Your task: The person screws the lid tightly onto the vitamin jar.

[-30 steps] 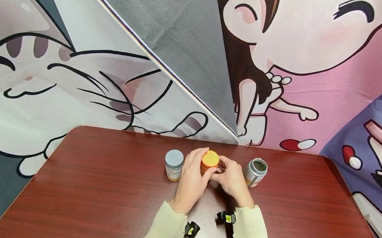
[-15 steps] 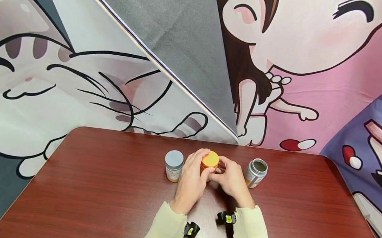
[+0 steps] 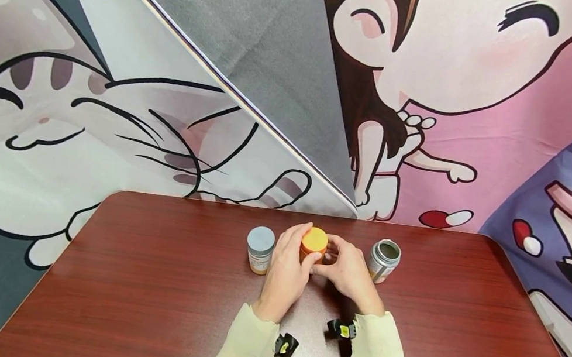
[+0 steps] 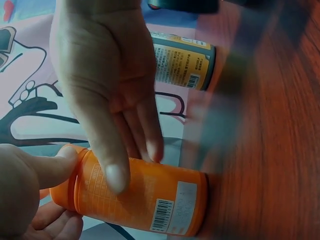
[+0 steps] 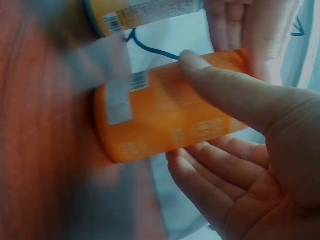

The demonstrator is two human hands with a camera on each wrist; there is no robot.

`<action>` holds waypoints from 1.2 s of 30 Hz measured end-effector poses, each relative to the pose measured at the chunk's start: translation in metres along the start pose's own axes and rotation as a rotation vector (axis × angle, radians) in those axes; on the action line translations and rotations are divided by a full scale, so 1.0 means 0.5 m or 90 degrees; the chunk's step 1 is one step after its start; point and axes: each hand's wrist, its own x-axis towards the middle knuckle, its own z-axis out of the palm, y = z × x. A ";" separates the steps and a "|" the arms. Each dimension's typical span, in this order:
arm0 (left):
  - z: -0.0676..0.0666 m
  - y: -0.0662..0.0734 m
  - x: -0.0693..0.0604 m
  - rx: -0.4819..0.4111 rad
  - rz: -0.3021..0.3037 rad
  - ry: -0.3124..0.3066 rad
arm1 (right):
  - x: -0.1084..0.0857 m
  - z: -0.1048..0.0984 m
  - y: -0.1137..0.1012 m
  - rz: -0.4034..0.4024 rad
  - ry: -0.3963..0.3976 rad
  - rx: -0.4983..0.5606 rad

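An orange bottle (image 4: 142, 195) with a yellow-orange cap (image 3: 315, 239) stands on the table between both hands. My left hand (image 3: 286, 276) grips the cap, thumb on the near side and fingers round the far side. Lower down, my right hand (image 3: 352, 273) holds the bottle's body; in the right wrist view its thumb (image 5: 220, 85) lies along one side and its fingers pass behind the other. The cap sits on the bottle's neck, partly covered by the left hand's fingers.
A bottle with a blue-grey lid (image 3: 259, 250) stands just left of the left hand. Right of the right hand is a silver-grey bottle (image 3: 384, 260) without a lid. Both are near the far edge of the brown wooden table (image 3: 147, 280), against a cartoon-printed backdrop (image 3: 246, 156).
Both hands stay on the orange bottle. The right thumb has slid slightly left on its near side, and the right forearm has shifted a little to the right.
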 end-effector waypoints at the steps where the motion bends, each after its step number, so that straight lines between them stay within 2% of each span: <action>1: -0.001 0.000 0.000 0.000 0.002 0.001 | -0.002 -0.004 -0.005 0.001 -0.002 0.006; 6: -0.008 0.002 0.003 -0.008 0.020 0.013 | -0.013 -0.023 -0.030 0.007 0.005 0.018; 16: -0.015 0.010 0.005 -0.028 0.038 0.039 | -0.034 -0.061 -0.057 -0.043 0.048 0.002; 23: -0.022 0.023 0.006 -0.032 0.060 0.079 | -0.052 -0.090 -0.080 -0.064 0.075 0.017; 30: -0.021 0.040 0.004 -0.061 0.091 0.088 | -0.070 -0.121 -0.091 -0.092 0.173 0.004; 36: -0.013 0.051 -0.004 -0.091 0.102 0.070 | -0.083 -0.153 -0.087 -0.070 0.263 -0.014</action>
